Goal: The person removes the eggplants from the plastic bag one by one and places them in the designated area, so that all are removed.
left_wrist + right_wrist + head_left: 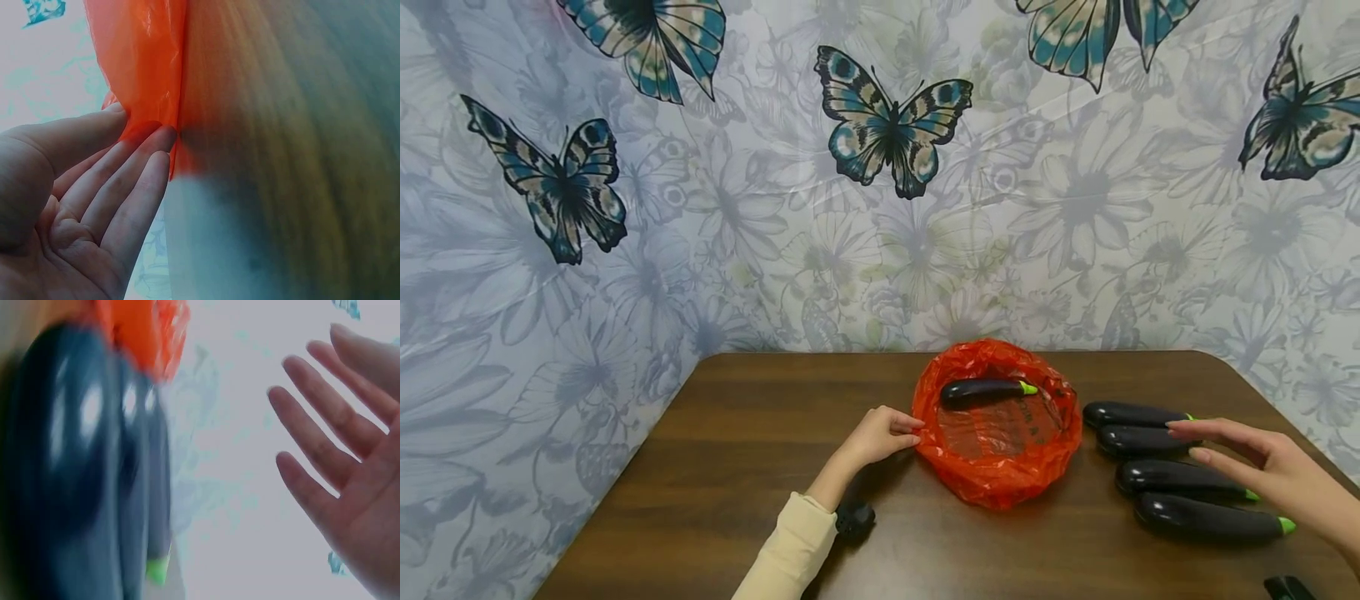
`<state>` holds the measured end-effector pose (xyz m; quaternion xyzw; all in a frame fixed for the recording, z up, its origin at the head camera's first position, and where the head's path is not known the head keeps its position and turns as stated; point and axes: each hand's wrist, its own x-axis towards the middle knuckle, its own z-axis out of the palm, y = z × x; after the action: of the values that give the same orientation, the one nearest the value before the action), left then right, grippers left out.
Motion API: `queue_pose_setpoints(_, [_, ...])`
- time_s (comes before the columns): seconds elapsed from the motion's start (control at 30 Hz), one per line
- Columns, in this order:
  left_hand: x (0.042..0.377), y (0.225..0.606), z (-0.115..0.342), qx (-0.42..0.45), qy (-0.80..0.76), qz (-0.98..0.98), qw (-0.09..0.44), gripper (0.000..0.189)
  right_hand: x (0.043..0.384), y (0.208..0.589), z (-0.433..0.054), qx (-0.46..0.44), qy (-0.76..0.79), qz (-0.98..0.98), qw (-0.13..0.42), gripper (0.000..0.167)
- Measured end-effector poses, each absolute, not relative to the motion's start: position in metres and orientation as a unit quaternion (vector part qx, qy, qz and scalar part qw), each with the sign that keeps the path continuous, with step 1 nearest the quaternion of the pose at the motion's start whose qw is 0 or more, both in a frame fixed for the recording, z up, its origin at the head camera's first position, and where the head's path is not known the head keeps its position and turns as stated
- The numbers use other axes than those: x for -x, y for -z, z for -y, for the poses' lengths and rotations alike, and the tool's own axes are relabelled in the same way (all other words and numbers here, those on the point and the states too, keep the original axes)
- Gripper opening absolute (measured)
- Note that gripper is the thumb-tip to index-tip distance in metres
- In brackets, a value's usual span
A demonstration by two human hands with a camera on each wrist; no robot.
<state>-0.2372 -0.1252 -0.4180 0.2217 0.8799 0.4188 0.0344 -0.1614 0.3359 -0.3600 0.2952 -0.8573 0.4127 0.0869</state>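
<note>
A red plastic bag (1000, 492), its rim spread into a round opening, sits on the table with one dark eggplant (981, 392) lying inside near the far side. My left hand (880, 435) is at the bag's left edge, its fairly straight fingertips touching the red plastic (144, 56) in the left wrist view. To the right of the bag, several glossy eggplants (1206, 517) with green stem ends lie in a row. Over their stem ends hovers my right hand (1270, 467), fingers extended and apart. The right wrist view shows that hand (350, 444) holding nothing, beside the eggplants (69, 456).
The brown wooden table (737, 433) reaches back to a wall covering (737, 250) with butterflies and flowers. A black object (855, 518) is by my left wrist, and another dark object (1287, 587) shows at the bottom right edge.
</note>
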Motion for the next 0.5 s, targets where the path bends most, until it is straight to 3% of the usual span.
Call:
queue_pose_setpoints(0.17, [0.237,0.419,0.125,-0.222,-0.421,-0.879,0.031,0.023,0.167,0.342,-0.286,-0.271,-0.456,0.842,0.098,0.03])
queue_pose_setpoints(0.37, [0.237,0.419,0.125,-0.226,-0.423,-0.877,0.034,0.023,0.187,0.341,-0.219,-0.271,-0.534,0.798,0.069,0.028])
queue_pose_setpoints(0.5, [0.238,0.42,0.125,-0.227,-0.419,-0.879,0.03,0.023,0.204,0.343,-0.179,-0.254,-0.572,0.774,0.096,0.024])
